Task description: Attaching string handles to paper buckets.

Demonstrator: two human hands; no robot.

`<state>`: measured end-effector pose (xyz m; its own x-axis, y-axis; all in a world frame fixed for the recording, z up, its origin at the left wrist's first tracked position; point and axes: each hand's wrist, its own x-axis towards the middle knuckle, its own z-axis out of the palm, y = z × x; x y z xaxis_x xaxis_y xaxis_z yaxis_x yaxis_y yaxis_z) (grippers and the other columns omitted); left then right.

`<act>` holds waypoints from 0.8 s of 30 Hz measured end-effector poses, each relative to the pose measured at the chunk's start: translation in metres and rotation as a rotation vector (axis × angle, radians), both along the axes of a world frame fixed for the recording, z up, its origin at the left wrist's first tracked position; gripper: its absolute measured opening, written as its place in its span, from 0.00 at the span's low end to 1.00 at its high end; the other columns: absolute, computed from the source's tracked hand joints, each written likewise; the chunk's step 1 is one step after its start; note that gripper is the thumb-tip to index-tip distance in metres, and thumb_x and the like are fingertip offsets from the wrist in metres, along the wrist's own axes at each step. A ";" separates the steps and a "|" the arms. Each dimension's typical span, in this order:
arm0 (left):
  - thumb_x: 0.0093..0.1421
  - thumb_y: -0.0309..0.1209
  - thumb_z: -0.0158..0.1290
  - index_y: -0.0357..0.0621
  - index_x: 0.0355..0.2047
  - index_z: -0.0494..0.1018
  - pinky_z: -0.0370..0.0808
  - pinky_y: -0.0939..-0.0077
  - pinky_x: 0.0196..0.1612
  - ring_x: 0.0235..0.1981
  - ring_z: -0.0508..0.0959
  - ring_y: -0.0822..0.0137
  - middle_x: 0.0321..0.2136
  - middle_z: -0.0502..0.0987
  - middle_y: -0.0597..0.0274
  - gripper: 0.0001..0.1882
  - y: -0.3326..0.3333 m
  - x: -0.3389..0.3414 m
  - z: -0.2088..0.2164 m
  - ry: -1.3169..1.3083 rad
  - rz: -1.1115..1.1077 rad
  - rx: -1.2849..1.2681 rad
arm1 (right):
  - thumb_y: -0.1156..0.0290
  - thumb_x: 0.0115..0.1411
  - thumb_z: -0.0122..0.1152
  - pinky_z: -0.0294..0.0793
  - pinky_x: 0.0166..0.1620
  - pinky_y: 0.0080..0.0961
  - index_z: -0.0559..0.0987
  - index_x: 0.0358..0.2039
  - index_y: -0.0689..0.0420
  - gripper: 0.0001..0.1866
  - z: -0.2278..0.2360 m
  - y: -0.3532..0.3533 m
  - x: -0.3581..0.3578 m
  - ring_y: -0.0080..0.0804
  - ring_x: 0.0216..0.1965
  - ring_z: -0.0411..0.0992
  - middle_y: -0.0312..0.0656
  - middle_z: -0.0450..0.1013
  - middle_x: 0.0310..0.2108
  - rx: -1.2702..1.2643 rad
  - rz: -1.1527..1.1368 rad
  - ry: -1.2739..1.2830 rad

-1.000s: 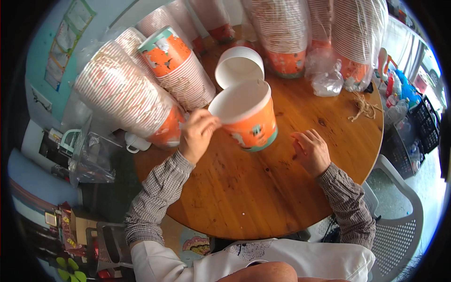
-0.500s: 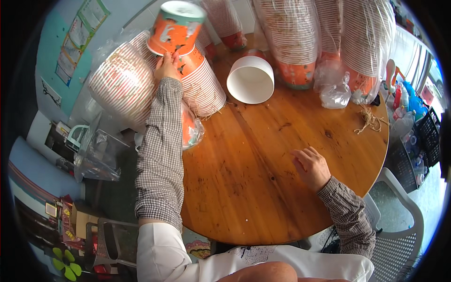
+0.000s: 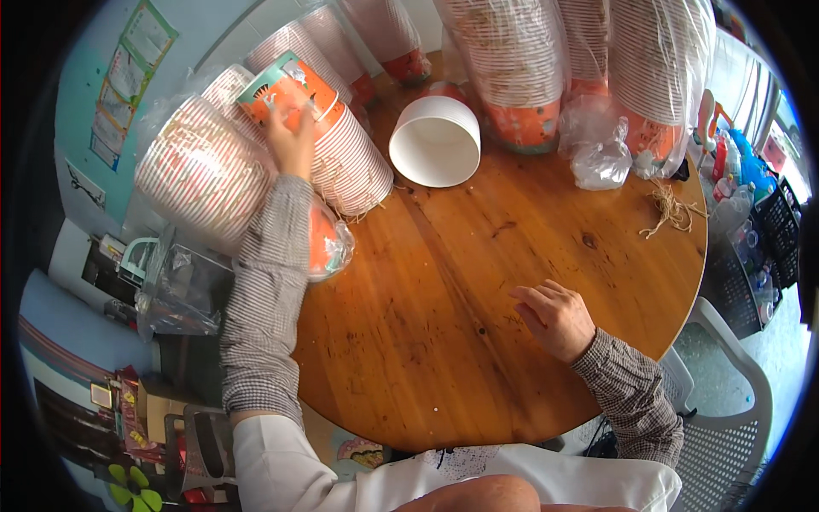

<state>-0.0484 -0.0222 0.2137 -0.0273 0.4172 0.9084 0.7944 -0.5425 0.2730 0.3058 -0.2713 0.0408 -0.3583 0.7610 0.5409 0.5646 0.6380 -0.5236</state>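
My left hand (image 3: 293, 136) reaches to the far left, its thumb and fingers on an orange paper tub (image 3: 286, 81) with a green band. That tub sits over the upper end of a leaning stack of nested paper tubs (image 3: 357, 166), with its base pointing up and away. A single white-lined paper tub (image 3: 436, 145) lies tipped at the back middle of the table, its mouth facing me. Above the table's right part is my right hand (image 3: 559, 322), fingers loosely bent and thumb apart, with nothing seen in it.
Plastic-wrapped tub stacks stand at the back right (image 3: 512, 77) and left (image 3: 200, 166) of the round wooden table (image 3: 426, 341). Crumpled clear plastic (image 3: 600, 145) and a bundle of string (image 3: 670, 207) lie at the right. A grey chair (image 3: 734, 384) stands close by at the right.
My left hand has brought the orange tub down and left onto the leaning stack. My right hand has shifted slightly. The whole view has turned a little.
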 end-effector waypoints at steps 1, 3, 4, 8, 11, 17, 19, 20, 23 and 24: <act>0.57 0.31 0.55 0.36 0.50 0.69 0.68 0.62 0.55 0.50 0.73 0.54 0.47 0.74 0.49 0.21 0.004 -0.002 0.020 0.106 0.029 0.119 | 0.76 0.56 0.60 0.75 0.32 0.34 0.77 0.40 0.60 0.11 0.000 -0.001 0.001 0.40 0.29 0.72 0.43 0.76 0.27 -0.011 0.005 -0.005; 0.56 0.29 0.53 0.37 0.52 0.68 0.63 0.60 0.60 0.55 0.68 0.51 0.52 0.71 0.48 0.23 0.015 -0.015 0.056 0.247 0.107 0.249 | 0.76 0.56 0.60 0.75 0.32 0.34 0.77 0.40 0.61 0.10 0.000 -0.001 -0.001 0.40 0.29 0.73 0.44 0.75 0.27 -0.024 0.014 -0.005; 0.56 0.29 0.52 0.38 0.53 0.68 0.62 0.60 0.61 0.57 0.67 0.50 0.53 0.70 0.48 0.23 0.023 -0.022 0.065 0.276 0.152 0.252 | 0.75 0.56 0.60 0.75 0.32 0.34 0.77 0.40 0.61 0.10 0.000 -0.001 -0.001 0.40 0.29 0.73 0.44 0.75 0.27 -0.030 0.025 -0.001; 0.56 0.33 0.54 0.41 0.56 0.67 0.62 0.60 0.62 0.58 0.66 0.51 0.56 0.67 0.49 0.27 0.047 -0.045 0.051 0.427 0.324 0.000 | 0.74 0.54 0.61 0.75 0.31 0.34 0.76 0.39 0.58 0.11 -0.006 0.002 0.000 0.38 0.28 0.72 0.41 0.75 0.25 0.015 0.018 0.018; 0.53 0.33 0.58 0.44 0.56 0.68 0.63 0.58 0.60 0.58 0.65 0.47 0.57 0.65 0.47 0.29 0.052 -0.036 0.014 0.546 0.412 0.176 | 0.73 0.54 0.60 0.75 0.32 0.34 0.75 0.37 0.57 0.10 -0.008 0.004 0.003 0.39 0.29 0.72 0.41 0.74 0.24 -0.022 -0.009 -0.004; 0.57 0.36 0.55 0.49 0.61 0.64 0.54 0.55 0.67 0.66 0.52 0.44 0.65 0.54 0.49 0.30 0.054 -0.049 0.027 0.517 0.322 -0.046 | 0.75 0.54 0.60 0.77 0.34 0.35 0.77 0.37 0.59 0.08 -0.009 0.013 0.014 0.39 0.29 0.74 0.43 0.75 0.27 0.059 -0.108 0.100; 0.58 0.34 0.55 0.47 0.60 0.65 0.55 0.55 0.66 0.65 0.54 0.45 0.64 0.56 0.48 0.29 0.049 -0.046 0.022 0.486 0.300 -0.049 | 0.77 0.54 0.60 0.78 0.35 0.33 0.79 0.35 0.60 0.07 -0.007 0.016 0.031 0.40 0.30 0.75 0.44 0.76 0.28 0.070 -0.235 0.122; 0.58 0.33 0.55 0.45 0.59 0.65 0.56 0.56 0.66 0.65 0.56 0.46 0.63 0.58 0.48 0.28 0.043 -0.043 0.019 0.456 0.283 -0.055 | 0.78 0.54 0.59 0.78 0.36 0.33 0.79 0.35 0.61 0.07 -0.007 0.019 0.039 0.40 0.30 0.75 0.45 0.76 0.28 0.093 -0.326 0.170; 0.60 0.29 0.53 0.39 0.57 0.66 0.58 0.58 0.65 0.62 0.61 0.48 0.60 0.63 0.47 0.24 0.029 -0.045 -0.001 0.455 0.017 0.023 | 0.71 0.57 0.58 0.76 0.33 0.33 0.78 0.32 0.55 0.03 -0.010 0.030 0.088 0.41 0.31 0.75 0.41 0.75 0.28 0.157 -0.629 0.058; 0.59 0.27 0.53 0.37 0.55 0.67 0.60 0.60 0.64 0.60 0.64 0.49 0.57 0.67 0.47 0.22 0.023 -0.043 -0.015 0.491 -0.022 -0.005 | 0.71 0.58 0.58 0.76 0.34 0.33 0.78 0.32 0.54 0.03 -0.015 0.036 0.108 0.41 0.32 0.75 0.41 0.75 0.29 0.236 -0.770 0.029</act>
